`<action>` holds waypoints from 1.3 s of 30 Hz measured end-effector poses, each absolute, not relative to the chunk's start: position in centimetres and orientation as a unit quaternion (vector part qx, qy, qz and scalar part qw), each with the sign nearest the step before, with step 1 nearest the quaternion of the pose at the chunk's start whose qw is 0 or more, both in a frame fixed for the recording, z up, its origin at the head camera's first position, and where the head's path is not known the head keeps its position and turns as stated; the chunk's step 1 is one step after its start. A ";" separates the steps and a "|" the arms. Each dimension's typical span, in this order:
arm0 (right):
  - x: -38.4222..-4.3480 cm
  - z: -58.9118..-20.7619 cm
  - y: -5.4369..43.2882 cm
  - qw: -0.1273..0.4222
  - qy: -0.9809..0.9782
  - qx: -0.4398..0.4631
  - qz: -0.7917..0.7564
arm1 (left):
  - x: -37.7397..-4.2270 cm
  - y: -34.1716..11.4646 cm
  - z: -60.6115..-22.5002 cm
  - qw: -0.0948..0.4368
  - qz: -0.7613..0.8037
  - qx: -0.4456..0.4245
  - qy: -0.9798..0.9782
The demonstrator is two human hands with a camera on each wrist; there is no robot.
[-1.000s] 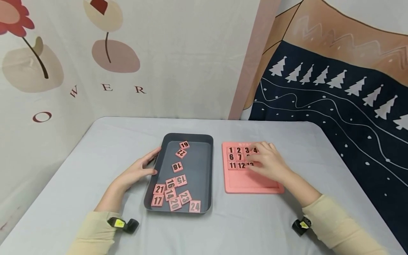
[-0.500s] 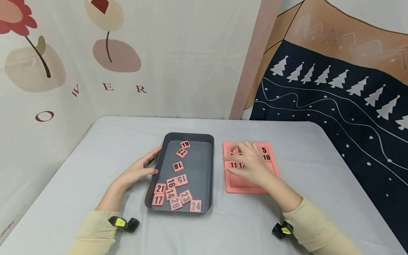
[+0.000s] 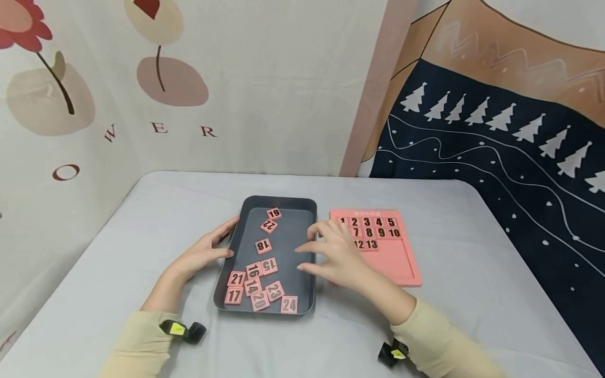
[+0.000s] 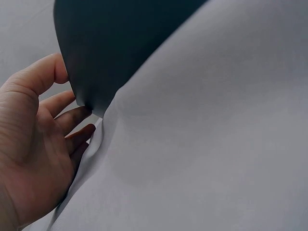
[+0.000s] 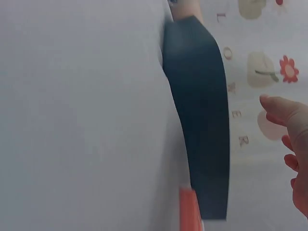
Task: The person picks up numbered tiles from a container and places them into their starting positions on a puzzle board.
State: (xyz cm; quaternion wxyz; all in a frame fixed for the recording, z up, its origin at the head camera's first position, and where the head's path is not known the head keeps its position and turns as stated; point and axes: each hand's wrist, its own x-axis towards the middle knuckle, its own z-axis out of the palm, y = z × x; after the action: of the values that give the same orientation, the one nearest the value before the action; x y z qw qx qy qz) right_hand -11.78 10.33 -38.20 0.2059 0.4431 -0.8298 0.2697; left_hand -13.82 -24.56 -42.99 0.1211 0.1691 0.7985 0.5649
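A dark grey tray (image 3: 302,252) holds several pink number tiles, bunched mostly toward its near left; the 18 tile (image 3: 263,246) lies farther up. My left hand (image 3: 205,254) rests against the tray's left side, thumb and fingertips touching its outer wall, as the left wrist view also shows. My right hand (image 3: 337,257) hovers over the tray's right rim, fingers parted and nothing between them. Beside the tray lies a pink number board (image 3: 392,268), with tiles up to 13 set in its upper rows. The right hand and forearm hide part of the board's left side.
White cloth covers the table (image 3: 179,205). Behind it hang a pale curtain (image 3: 283,89) printed with flowers and letters, and a dark blue cloth (image 3: 472,142) with white trees. Black wrist cameras sit on both sleeves.
The right hand has moved left from above the pink board to the tray's right rim, uncovering the board's tiles on the right. The left hand has stayed at the tray.
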 end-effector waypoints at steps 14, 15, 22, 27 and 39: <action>-8.1 -39.1 3.7 0.129 -0.895 0.375 0.205 | -13.9 -24.6 -43.1 0.113 0.557 0.176 0.804; -7.9 -39.1 3.4 0.127 -0.899 0.368 0.200 | -13.9 -24.7 -43.1 0.112 0.557 0.177 0.804; -7.1 -39.9 1.4 0.119 -0.921 0.326 0.179 | -13.9 -24.7 -43.1 0.111 0.554 0.179 0.805; -7.1 -40.5 0.3 0.101 -0.935 0.295 0.168 | -14.0 -24.7 -43.2 0.110 0.550 0.179 0.808; -6.8 -40.9 -1.8 0.069 -0.965 0.237 0.091 | -13.9 -24.7 -43.2 0.113 0.556 0.177 0.804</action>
State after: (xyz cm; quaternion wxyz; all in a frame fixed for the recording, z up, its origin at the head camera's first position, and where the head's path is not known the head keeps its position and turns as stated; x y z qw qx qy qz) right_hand -6.83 -1.85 -40.88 0.0690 0.2372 -0.9648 0.0906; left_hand -13.94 -24.74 -43.23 0.1127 0.1769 0.8045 0.5558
